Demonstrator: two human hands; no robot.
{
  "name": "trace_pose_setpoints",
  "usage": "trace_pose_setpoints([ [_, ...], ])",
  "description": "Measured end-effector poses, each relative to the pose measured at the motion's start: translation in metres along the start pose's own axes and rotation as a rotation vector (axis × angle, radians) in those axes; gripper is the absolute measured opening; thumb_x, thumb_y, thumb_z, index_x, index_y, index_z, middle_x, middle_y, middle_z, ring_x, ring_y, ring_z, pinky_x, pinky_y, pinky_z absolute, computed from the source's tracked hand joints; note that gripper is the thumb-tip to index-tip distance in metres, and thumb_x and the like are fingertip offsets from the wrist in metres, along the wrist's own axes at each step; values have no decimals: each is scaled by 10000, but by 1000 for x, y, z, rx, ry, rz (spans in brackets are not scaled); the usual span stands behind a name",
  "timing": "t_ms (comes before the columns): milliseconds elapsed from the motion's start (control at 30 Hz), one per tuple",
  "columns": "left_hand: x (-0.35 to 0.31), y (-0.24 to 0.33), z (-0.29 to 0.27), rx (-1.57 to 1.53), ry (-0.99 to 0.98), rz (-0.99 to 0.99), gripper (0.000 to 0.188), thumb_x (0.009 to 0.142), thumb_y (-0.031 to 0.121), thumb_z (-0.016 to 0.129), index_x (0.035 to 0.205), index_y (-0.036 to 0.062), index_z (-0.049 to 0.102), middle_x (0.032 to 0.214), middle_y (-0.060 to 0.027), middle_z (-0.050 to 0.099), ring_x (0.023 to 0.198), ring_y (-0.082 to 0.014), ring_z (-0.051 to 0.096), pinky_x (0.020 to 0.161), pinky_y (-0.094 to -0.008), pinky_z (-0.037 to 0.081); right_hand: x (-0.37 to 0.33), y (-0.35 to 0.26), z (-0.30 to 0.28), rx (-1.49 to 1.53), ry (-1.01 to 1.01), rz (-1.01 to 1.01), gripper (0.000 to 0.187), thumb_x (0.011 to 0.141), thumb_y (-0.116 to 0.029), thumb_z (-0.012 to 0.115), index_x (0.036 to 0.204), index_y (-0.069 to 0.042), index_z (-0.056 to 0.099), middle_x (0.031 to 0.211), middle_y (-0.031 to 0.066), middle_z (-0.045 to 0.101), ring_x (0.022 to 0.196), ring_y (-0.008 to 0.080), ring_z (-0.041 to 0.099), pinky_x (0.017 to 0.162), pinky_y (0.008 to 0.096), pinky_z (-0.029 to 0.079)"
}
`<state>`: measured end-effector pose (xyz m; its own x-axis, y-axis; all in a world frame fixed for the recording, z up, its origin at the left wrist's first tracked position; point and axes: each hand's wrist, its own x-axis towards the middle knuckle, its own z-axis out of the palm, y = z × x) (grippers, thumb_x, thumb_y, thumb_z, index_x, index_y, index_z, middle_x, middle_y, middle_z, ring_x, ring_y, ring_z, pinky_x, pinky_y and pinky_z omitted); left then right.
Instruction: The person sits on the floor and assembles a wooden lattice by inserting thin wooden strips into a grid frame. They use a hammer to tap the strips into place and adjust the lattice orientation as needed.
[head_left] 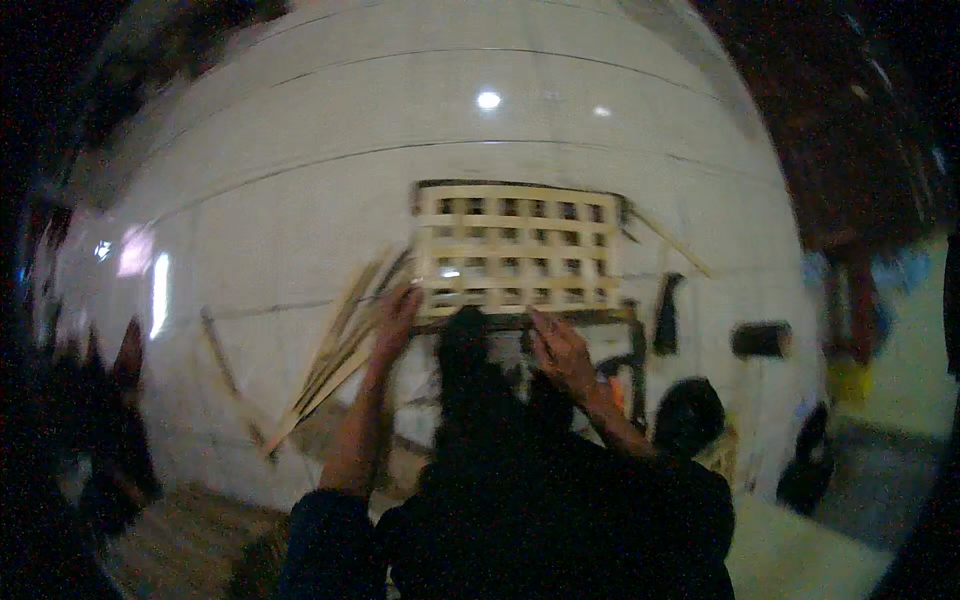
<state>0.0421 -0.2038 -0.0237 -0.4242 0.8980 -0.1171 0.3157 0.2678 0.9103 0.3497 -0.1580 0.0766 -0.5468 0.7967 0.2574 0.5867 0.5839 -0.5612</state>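
Note:
A lattice of pale flat strips (520, 250) woven crosswise lies inside a dark rectangular frame (520, 184) in front of me. At its near left corner, my left hand (398, 312) rests against the edge with fingers stretched forward. Close to the middle of the near edge is my right hand (563, 352), its fingers extended and their tips touching or nearly touching the lattice. Both hands are blurred, and I see nothing held in either. Loose pale strips (335, 375) fan out left of the lattice, partly behind my left forearm.
The pale surface (400, 110) has long seams and bright reflections. At right are a dark cylinder (762, 340), a dark narrow tool (668, 312), a round black object (690, 415) and a thin strip (675, 245). Dark clothing hides the near middle.

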Motion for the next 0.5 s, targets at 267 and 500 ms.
trace_pose_setpoints([
  [267,-13,26,-19,-295,13,-232,439,980,296,530,1304,3,490,1266,-151,547,1143,-229,545,936,-354,456,-162,74,-148,-147,386,823,316,956,-222,542,1153,15,609,988,171,676,908,275,657,817,328,509],
  [500,-1,24,-39,-57,46,47,341,949,212,564,1222,8,540,1202,-111,582,1042,-223,571,893,-353,487,-267,95,-167,-648,86,1285,368,947,-302,547,1136,6,617,995,176,665,871,316,647,761,386,514],
])
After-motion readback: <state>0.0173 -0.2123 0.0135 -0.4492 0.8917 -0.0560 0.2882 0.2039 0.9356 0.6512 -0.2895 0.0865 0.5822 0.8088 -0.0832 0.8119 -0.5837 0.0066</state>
